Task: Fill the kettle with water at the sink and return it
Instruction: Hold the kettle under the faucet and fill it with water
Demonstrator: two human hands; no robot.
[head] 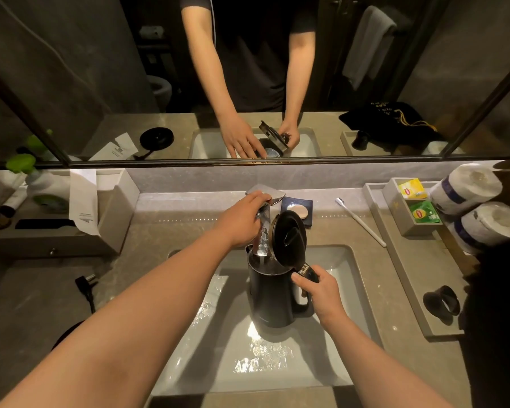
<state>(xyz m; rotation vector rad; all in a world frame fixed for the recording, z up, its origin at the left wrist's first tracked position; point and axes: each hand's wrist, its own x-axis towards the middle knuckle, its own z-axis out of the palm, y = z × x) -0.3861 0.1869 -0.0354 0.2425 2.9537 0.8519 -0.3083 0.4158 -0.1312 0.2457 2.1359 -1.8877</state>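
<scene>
Head view shows the kettle [270, 293] standing upright in the sink [348, 278], toward its back edge, round lid [287, 235] hinged open beneath the chrome faucet [265, 223]. Water runs into its mouth. Its dark body looks smooth, matte and rigid; it will likely grow heavy as it fills, and wet walls may be slippery, so the looped handle is the sound place to grip. Right hand [318, 293] is wrapped around that handle. Left hand [242, 219] is closed over the faucet lever. Sink basin is glossy white, beaded with water, set in mottled stone counter [147, 240].
</scene>
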